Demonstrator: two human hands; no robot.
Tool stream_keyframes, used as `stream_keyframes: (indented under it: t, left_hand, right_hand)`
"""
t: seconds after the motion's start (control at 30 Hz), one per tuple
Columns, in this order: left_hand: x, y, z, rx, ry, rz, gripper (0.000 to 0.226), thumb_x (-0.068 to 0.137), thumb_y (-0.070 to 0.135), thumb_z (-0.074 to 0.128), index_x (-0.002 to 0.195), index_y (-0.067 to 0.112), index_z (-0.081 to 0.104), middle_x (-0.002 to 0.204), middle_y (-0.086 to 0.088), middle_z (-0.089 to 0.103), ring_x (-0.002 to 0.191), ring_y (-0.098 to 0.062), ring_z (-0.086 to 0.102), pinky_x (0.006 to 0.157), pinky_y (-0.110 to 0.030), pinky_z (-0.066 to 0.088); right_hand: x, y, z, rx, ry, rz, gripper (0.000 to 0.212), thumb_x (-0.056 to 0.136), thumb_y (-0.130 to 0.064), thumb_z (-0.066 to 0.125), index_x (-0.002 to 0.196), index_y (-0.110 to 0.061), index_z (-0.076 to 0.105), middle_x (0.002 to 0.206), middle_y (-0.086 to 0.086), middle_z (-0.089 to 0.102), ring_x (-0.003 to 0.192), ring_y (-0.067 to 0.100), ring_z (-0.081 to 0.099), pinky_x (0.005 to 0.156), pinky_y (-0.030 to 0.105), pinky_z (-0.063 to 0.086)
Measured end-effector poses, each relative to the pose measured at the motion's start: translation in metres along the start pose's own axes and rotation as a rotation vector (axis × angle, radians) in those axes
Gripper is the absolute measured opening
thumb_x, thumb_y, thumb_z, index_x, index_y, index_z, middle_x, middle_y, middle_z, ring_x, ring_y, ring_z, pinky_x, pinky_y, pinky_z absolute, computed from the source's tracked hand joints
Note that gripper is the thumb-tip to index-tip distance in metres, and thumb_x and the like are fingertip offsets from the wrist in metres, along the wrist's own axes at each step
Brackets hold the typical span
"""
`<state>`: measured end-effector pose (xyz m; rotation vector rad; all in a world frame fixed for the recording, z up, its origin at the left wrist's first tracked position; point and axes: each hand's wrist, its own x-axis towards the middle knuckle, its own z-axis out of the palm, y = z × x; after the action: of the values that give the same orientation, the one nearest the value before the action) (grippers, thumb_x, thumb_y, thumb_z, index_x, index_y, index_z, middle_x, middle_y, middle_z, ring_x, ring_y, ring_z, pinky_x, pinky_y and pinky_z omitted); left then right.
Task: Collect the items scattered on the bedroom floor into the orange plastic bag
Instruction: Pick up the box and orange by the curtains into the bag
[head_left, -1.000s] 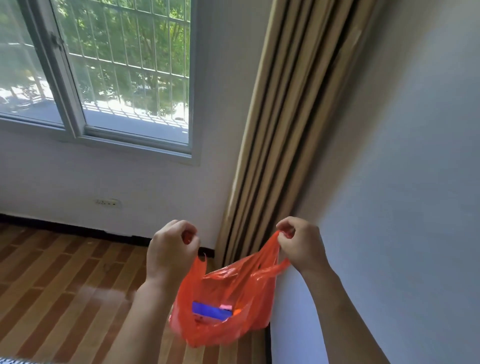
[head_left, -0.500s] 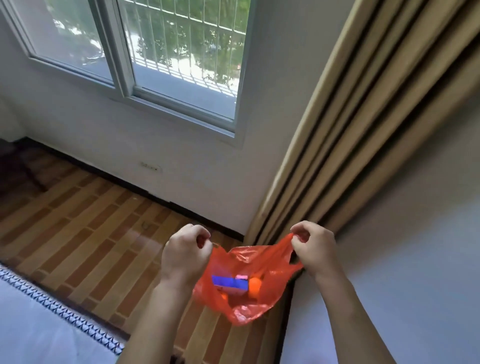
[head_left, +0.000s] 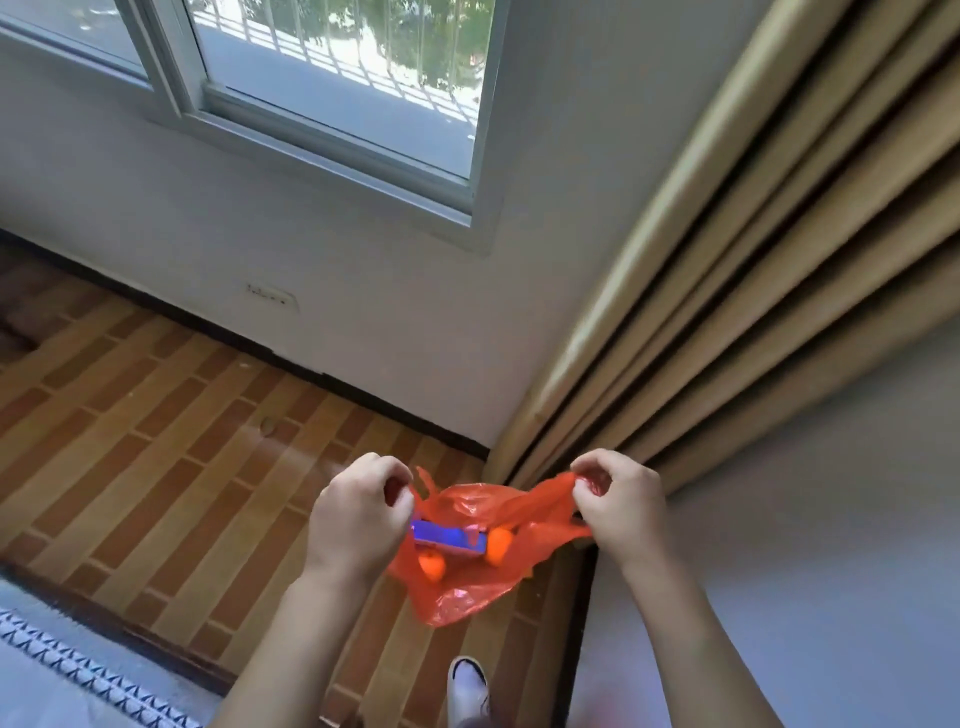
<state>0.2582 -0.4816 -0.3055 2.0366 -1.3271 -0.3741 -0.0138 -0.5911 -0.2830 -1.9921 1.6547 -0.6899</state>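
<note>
- Already, from my head view, the collecting looks well along: my left hand and my right hand each pinch one handle of the orange plastic bag between curled fingers and thumb, pulling its mouth wide.
- Inside I can see a blue box lying flat, with two small orange balls touching it, one at its right end and one below its left end.
- I hold the bag in the air above the wooden floor, near the corner where the beige curtain meets the wall.
- Nothing scattered shows on the stretch of floor I can see, so I judge little or nothing is left; the rest of the room is out of view.
- As for the bag itself: thin, crinkled, translucent, sagging under its load.
- My white shoe stands below the bag, and a patterned bed edge fills the lower left corner.
</note>
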Motion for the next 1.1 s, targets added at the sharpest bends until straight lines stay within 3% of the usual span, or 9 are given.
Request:
stream_keyframes:
  t: [0.33,0.5,0.63,0.77,0.9,1.03,1.1]
  left_hand:
    - [0.02,-0.103,0.129,0.067,-0.081,-0.081,0.024,0.075,0.008,0.077,0.081,0.029,0.067,0.079,0.014,0.06,0.071,-0.012,0.063,0.06,-0.035,0.053]
    - [0.029,-0.152,0.208,0.058,-0.072,-0.051,0.023,0.077,0.007,0.078,0.082,0.027,0.068,0.078,0.013,0.06,0.068,-0.01,0.061,0.061,-0.035,0.053]
    - [0.023,-0.192,0.268,0.046,-0.07,-0.026,0.023,0.078,0.005,0.077,0.084,0.025,0.069,0.08,0.014,0.061,0.072,-0.009,0.062,0.064,-0.035,0.054]
    - [0.009,-0.224,0.323,0.024,-0.072,0.024,0.022,0.079,0.003,0.077,0.084,0.023,0.069,0.079,0.014,0.06,0.071,-0.007,0.06,0.064,-0.028,0.05]
    - [0.005,-0.252,0.377,0.003,-0.079,0.047,0.022,0.08,0.004,0.078,0.086,0.025,0.07,0.081,0.013,0.06,0.072,-0.01,0.062,0.064,-0.031,0.052]
    - [0.009,-0.27,0.422,-0.026,-0.034,0.152,0.016,0.082,0.008,0.076,0.089,0.022,0.07,0.086,0.015,0.06,0.077,-0.007,0.061,0.07,-0.019,0.047]
    - [0.009,-0.281,0.443,-0.021,-0.038,0.2,0.014,0.084,0.011,0.075,0.092,0.022,0.07,0.088,0.014,0.06,0.079,-0.01,0.062,0.069,-0.025,0.051]
  right_hand:
    - [0.023,0.127,0.137,0.026,-0.091,0.056,0.027,0.079,0.002,0.073,0.087,-0.023,0.077,0.084,-0.014,0.072,0.08,0.004,0.067,0.076,0.024,0.055]
    - [0.034,0.195,0.207,0.033,-0.081,-0.002,0.026,0.082,0.002,0.072,0.093,-0.021,0.077,0.091,-0.013,0.07,0.085,0.003,0.066,0.08,0.019,0.053]
    - [0.027,0.242,0.258,0.01,-0.047,-0.054,0.022,0.086,0.0,0.072,0.099,-0.018,0.078,0.096,-0.011,0.071,0.089,0.002,0.064,0.083,0.005,0.045]
    - [0.015,0.282,0.301,0.044,-0.035,-0.085,0.022,0.088,0.0,0.072,0.1,-0.018,0.077,0.096,-0.012,0.069,0.091,0.003,0.065,0.083,0.018,0.053]
    - [0.005,0.322,0.344,0.043,-0.049,-0.12,0.019,0.093,-0.005,0.069,0.105,-0.019,0.075,0.1,-0.013,0.068,0.094,0.004,0.066,0.081,0.025,0.057]
    - [0.005,0.362,0.39,-0.043,-0.049,-0.267,0.008,0.096,-0.018,0.069,0.102,-0.021,0.073,0.098,-0.011,0.067,0.092,0.008,0.066,0.08,0.032,0.056]
    - [0.006,0.38,0.412,-0.143,-0.022,-0.371,0.007,0.096,-0.027,0.07,0.099,-0.021,0.074,0.096,-0.009,0.068,0.091,0.013,0.064,0.08,0.036,0.054]
